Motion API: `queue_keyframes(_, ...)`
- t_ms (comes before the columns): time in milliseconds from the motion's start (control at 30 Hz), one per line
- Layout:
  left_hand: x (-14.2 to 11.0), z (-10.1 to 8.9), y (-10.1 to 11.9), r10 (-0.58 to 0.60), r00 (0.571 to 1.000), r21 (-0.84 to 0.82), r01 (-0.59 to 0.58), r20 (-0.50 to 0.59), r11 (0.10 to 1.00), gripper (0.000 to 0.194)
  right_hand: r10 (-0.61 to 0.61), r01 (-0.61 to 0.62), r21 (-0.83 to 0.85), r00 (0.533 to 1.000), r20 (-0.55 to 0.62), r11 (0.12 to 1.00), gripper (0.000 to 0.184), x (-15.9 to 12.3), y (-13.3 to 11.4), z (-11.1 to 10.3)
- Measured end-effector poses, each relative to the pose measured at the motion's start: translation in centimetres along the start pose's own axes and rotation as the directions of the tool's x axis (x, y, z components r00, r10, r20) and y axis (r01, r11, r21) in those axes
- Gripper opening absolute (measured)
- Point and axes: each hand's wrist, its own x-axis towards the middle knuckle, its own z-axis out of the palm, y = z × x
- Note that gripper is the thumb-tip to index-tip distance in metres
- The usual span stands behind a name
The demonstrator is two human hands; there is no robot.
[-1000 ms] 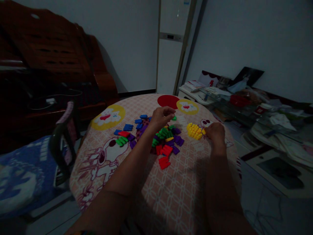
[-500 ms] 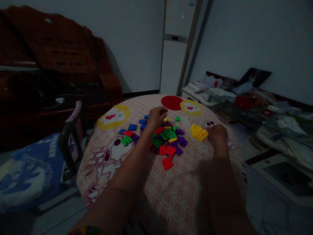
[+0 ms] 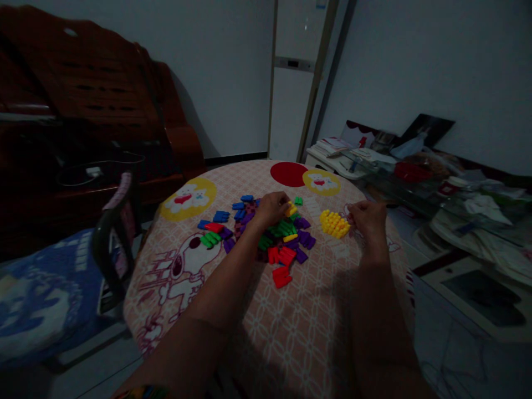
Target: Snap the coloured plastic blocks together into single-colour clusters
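- Two hands work over the table [image 3: 307, 316], and I see it all dimly.
- My left hand [image 3: 272, 208] has its grip closed on a yellow block [image 3: 291, 209], at the far edge of the mixed pile.
- My right hand [image 3: 369, 219] is just beside the yellow cluster [image 3: 334, 224], fingertips drawn together; whether its grip has anything, I can't tell.
- Green blocks [image 3: 285, 228] lie mid-pile, purple blocks [image 3: 306, 239] on its right, red blocks [image 3: 281, 277] nearest me, blue blocks [image 3: 221, 216] on the left.
- I judge each piece light, stiff, slightly slick and hardly fragile; I'd pinch its broad sides lightly, and support the cluster from beneath.
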Motion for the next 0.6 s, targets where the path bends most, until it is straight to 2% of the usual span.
queue_keyframes(100, 0.1, 0.7, 1.1, 0.070, 0.998, -0.298, -0.068, -0.003, 0.952, 0.014, 0.038, -0.088, 0.291, 0.984, 0.172, 0.953, 0.019, -1.0, -2.2, 0.3)
queue_keyframes(200, -0.2, 1.6, 2.4, 0.120, 0.992, -0.440, -0.097, 0.025, 0.893, 0.013, -0.089, -0.036, 0.392, 0.951, 0.296, 0.919, 0.017, -1.9, -3.7, 0.6)
queue_keyframes(333, -0.8, 2.4, 4.0, 0.182, 0.982, -0.467, -0.141, 0.044, 0.873, 0.012, -0.217, 0.061, 0.373, 0.893, 0.393, 0.926, 0.019, -2.4, -4.1, 0.5)
queue_keyframes(600, -1.8, 4.1, 5.4, 0.233, 0.968, -0.449, -0.170, 0.090, 0.877, 0.011, -0.129, -0.038, 0.326, 0.869, 0.477, 0.945, 0.015, -2.3, -3.6, -0.4)
